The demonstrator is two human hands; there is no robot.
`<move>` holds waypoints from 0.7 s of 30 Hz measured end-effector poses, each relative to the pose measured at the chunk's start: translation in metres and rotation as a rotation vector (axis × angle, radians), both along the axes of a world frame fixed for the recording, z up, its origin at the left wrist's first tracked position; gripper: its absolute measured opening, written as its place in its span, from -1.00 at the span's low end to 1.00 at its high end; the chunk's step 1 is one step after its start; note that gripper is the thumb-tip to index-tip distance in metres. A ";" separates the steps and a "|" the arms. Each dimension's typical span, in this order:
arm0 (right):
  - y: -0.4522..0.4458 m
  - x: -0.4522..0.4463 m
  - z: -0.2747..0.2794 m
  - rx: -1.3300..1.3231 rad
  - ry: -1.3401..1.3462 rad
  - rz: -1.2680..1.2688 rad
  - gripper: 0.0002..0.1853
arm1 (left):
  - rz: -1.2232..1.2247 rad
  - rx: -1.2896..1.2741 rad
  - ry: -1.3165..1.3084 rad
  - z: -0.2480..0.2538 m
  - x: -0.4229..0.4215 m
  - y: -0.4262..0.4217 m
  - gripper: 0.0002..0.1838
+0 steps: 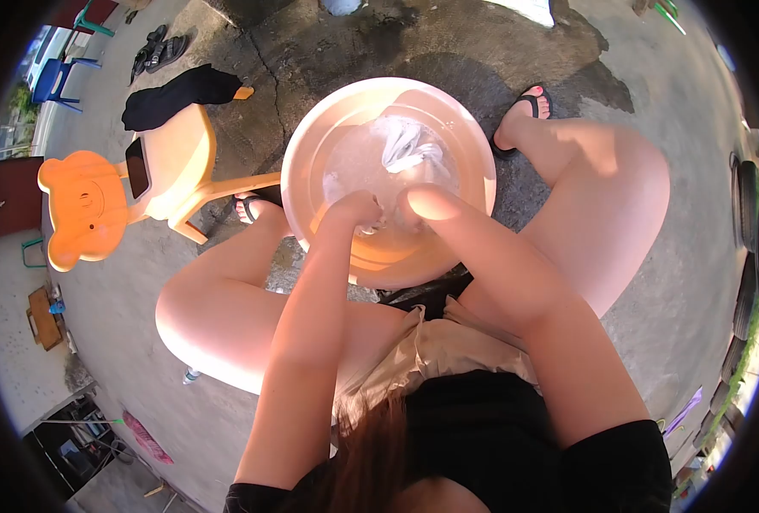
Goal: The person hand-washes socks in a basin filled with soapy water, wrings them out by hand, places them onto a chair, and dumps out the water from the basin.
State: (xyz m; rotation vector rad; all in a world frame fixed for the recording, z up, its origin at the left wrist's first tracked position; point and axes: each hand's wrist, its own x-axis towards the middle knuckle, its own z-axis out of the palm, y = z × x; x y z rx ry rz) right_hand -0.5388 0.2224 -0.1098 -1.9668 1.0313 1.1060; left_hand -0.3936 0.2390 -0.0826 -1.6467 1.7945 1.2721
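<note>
Between my legs stands a round orange-pink basin holding cloudy, sudsy water. A white cloth lies partly above the water near the basin's far side. My left hand is over the near left part of the water, its fingers curled inward; what they hold, if anything, is too small to name. To its right, my right hand dips into the water just below the white cloth, and its fingers are hidden by the suds and the wrist.
An orange bear-shaped child's chair stands at the left, with a black cloth and a dark phone-like slab on its seat. Black sandals lie beyond it. Tyres line the right edge. Wet concrete surrounds the basin's far side.
</note>
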 end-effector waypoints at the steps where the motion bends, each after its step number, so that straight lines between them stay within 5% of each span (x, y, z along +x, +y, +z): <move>1: -0.004 0.001 0.017 -0.026 -0.006 -0.013 -0.76 | 0.026 -0.064 -0.001 0.021 0.004 -0.002 -0.71; 4: -0.003 -0.014 0.131 -0.251 -0.238 -0.229 -0.78 | 0.133 -0.196 0.029 0.085 0.016 -0.009 -0.75; 8: 0.011 -0.026 0.185 -0.399 -0.506 -0.443 -0.79 | 0.439 -0.424 0.284 0.175 0.005 0.011 -0.77; 10: 0.018 -0.032 0.204 -0.436 -0.617 -0.568 -0.78 | 0.431 -0.478 0.289 0.177 0.007 0.016 -0.75; 14: 0.031 -0.043 0.215 -0.538 -0.837 -0.802 -0.77 | 0.327 -0.572 0.144 0.125 0.012 0.018 -0.71; 21: 0.052 -0.048 0.174 -0.652 -0.898 -0.963 -0.78 | 0.247 -0.005 0.001 0.018 -0.010 0.018 -0.63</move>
